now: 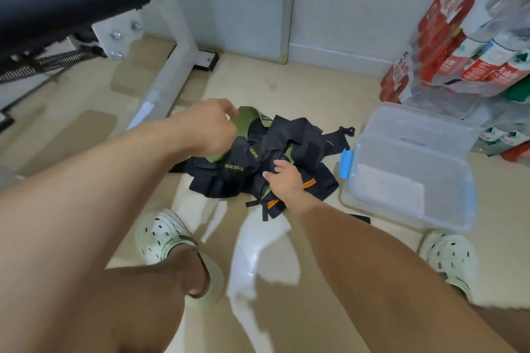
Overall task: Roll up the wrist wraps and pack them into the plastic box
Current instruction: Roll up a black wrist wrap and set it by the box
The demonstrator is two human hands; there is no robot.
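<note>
Black and green wrist wraps [258, 157] lie in one tangled heap on the tiled floor [286, 89]; individual count cannot be told. One clear plastic box [413, 169], lid open, blue latch, sits just right of the heap. Two hands: left hand [212, 126] curled round a green strap; right hand [282, 178] pinching black fabric. Two pale clogs [163, 235] visible.

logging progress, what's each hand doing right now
Left hand: fingers curled round the green wrap in the pile, gripping it.
Right hand: fingers curled into the dark wraps, gripping them.
</note>
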